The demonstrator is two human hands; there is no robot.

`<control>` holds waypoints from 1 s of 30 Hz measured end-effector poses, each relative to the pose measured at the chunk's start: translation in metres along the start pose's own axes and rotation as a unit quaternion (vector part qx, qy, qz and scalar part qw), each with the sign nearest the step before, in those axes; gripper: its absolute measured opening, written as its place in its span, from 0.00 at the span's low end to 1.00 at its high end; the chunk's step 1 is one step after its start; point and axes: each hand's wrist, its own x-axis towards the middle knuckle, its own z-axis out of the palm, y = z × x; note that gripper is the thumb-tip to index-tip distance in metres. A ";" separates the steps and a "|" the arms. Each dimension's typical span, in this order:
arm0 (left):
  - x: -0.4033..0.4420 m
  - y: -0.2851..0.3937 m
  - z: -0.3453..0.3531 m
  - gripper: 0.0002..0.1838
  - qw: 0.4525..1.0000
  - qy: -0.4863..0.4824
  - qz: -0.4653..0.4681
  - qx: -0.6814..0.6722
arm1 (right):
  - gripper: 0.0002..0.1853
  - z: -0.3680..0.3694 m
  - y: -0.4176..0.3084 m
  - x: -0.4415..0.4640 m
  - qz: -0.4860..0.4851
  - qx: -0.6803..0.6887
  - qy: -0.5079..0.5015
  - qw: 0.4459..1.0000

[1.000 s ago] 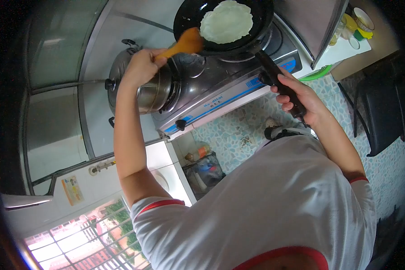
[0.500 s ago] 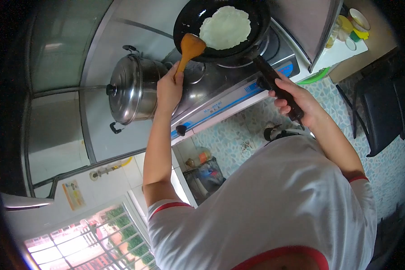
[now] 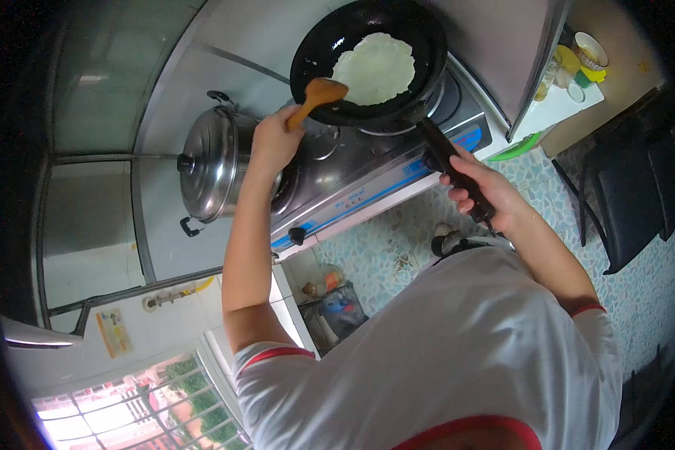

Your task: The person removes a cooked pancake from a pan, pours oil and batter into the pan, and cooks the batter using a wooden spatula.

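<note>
Gripping a brown wooden spatula by its narrow end, the left hand is just beside a round black wok, the spatula's broad head overlapping the wok's rim; whether they touch, I cannot tell. The right hand is wrapped round the wok's long black handle. Inside the wok lies a flat, pale, roundish flatbread. Left of the wok stands a lidded, silver metal pot.

Pancake lies in wok, right of pot.
</note>
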 end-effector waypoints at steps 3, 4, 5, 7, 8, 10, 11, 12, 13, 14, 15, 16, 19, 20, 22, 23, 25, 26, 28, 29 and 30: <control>0.042 0.007 0.025 0.18 0.985 -0.040 -0.038 -0.164 | 0.26 0.001 -0.001 -0.001 -0.001 -0.004 -0.008 1.000; 0.054 0.022 0.032 0.18 0.961 -0.066 -0.107 -0.246 | 0.26 0.000 -0.001 0.000 0.000 -0.004 -0.013 1.000; 0.067 0.033 0.041 0.17 0.940 -0.089 -0.144 -0.295 | 0.26 -0.002 0.000 0.000 0.001 -0.004 -0.018 1.000; 0.097 0.043 0.065 0.16 0.925 -0.118 -0.188 -0.309 | 0.24 -0.006 0.001 0.002 0.004 0.022 -0.021 1.000; 0.110 0.041 0.082 0.17 0.933 -0.125 -0.193 -0.276 | 0.24 -0.006 0.001 0.003 0.003 0.022 -0.024 0.999; 0.119 0.046 0.106 0.17 0.974 -0.073 -0.114 -0.179 | 0.24 -0.005 0.000 0.001 -0.002 0.015 -0.016 1.000; 0.120 0.052 0.112 0.17 0.988 -0.047 -0.074 -0.130 | 0.24 -0.002 0.000 0.000 -0.005 0.007 -0.006 1.000; 0.114 0.053 0.116 0.18 0.990 -0.058 -0.048 -0.121 | 0.24 -0.001 0.001 -0.001 -0.007 0.000 0.003 1.000; 0.106 0.059 0.109 0.17 0.990 -0.085 -0.013 -0.110 | 0.24 -0.001 0.001 -0.002 -0.005 -0.002 0.005 1.000; 0.100 0.061 0.101 0.17 0.988 -0.113 0.021 -0.099 | 0.23 -0.001 0.000 -0.002 -0.003 -0.004 0.007 1.000; 0.095 0.058 0.094 0.17 0.985 -0.141 0.055 -0.088 | 0.23 -0.001 0.000 -0.001 -0.001 -0.006 0.008 1.000; 0.090 0.049 0.086 0.17 0.975 -0.154 0.054 -0.153 | 0.23 -0.001 0.001 -0.002 0.001 -0.003 0.010 1.000; 0.075 0.034 0.034 0.17 0.967 -0.202 0.022 -0.157 | 0.24 -0.001 0.000 0.000 0.000 -0.003 0.008 1.000; 0.066 0.031 0.018 0.16 0.972 -0.189 0.031 -0.134 | 0.24 -0.002 0.000 0.001 -0.001 -0.007 0.003 1.000; 0.058 0.009 0.003 0.15 0.970 -0.232 0.015 -0.077 | 0.24 -0.003 -0.001 0.001 0.000 -0.011 -0.002 1.000; 0.054 0.003 0.001 0.15 0.966 -0.253 0.006 -0.049 | 0.25 -0.002 -0.002 0.000 0.001 -0.011 -0.002 1.000; 0.051 -0.004 0.005 0.15 0.972 -0.232 -0.038 -0.009 | 0.25 -0.002 -0.001 0.000 0.004 -0.008 -0.005 1.000; 0.055 -0.011 0.011 0.15 0.978 -0.205 -0.047 0.013 | 0.25 -0.002 -0.001 0.001 0.004 -0.006 -0.007 1.000; 0.058 -0.012 0.019 0.16 0.988 -0.130 -0.061 0.059 | 0.25 -0.002 -0.001 0.001 0.006 -0.005 -0.007 1.000; 0.059 -0.005 0.024 0.16 0.991 -0.082 -0.066 0.083 | 0.24 -0.002 -0.001 0.000 0.007 -0.008 -0.004 1.000; 0.061 0.000 0.029 0.17 0.991 -0.033 -0.071 0.106 | 0.24 -0.001 -0.002 0.000 0.008 -0.011 -0.001 1.000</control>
